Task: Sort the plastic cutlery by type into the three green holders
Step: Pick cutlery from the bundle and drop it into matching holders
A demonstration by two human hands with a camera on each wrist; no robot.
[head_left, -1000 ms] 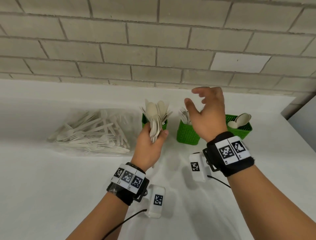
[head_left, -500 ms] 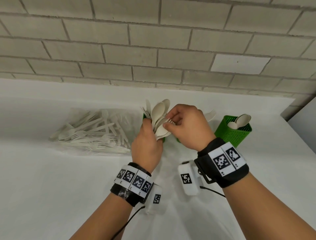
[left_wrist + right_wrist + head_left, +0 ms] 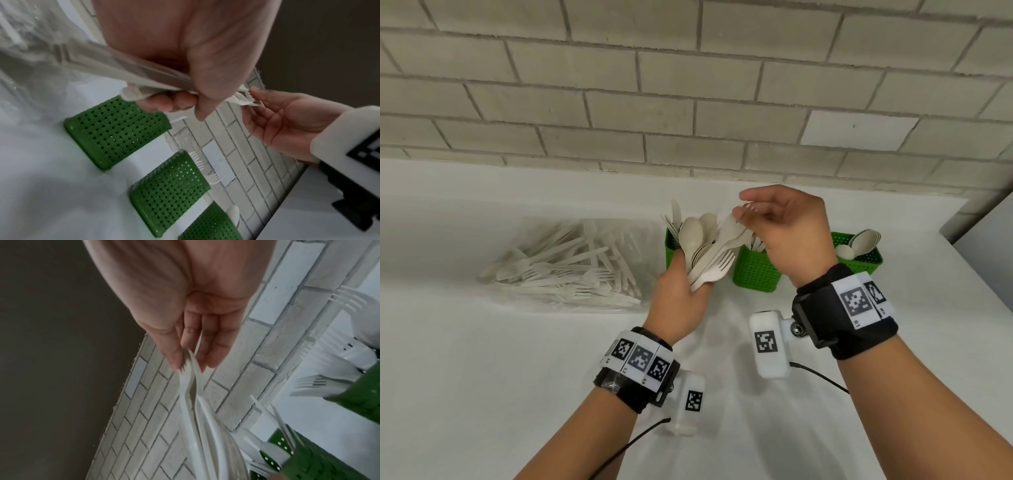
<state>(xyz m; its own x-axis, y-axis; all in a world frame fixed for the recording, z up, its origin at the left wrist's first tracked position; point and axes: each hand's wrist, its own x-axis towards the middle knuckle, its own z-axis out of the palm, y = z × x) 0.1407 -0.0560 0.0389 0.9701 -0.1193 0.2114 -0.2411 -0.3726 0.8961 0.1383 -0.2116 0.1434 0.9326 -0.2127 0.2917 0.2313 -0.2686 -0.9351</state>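
Observation:
My left hand (image 3: pixel 688 291) grips a bundle of pale spoons and forks (image 3: pixel 702 250), heads up, in front of the left green holder (image 3: pixel 671 244). My right hand (image 3: pixel 743 209) pinches one fork (image 3: pixel 726 229) of that bundle by its tines, between thumb and fingertips; the handle still lies in the bundle. The middle holder (image 3: pixel 755 275) has forks in it, the right holder (image 3: pixel 868 258) spoons. In the left wrist view the bundle (image 3: pixel 123 68) crosses my palm above the holders (image 3: pixel 115 134). The right wrist view shows the pinched fork (image 3: pixel 186 379).
A clear plastic bag (image 3: pixel 565 263) with several loose forks and knives lies to the left on the white counter (image 3: pixel 482 377). A brick wall (image 3: pixel 688 102) stands close behind the holders. The counter's right edge (image 3: pixel 962 260) runs just past the right holder.
My right hand came from above the holders to the bundle, took a fork by its tines, and now lifts it up and to the right. The left hand stays put.

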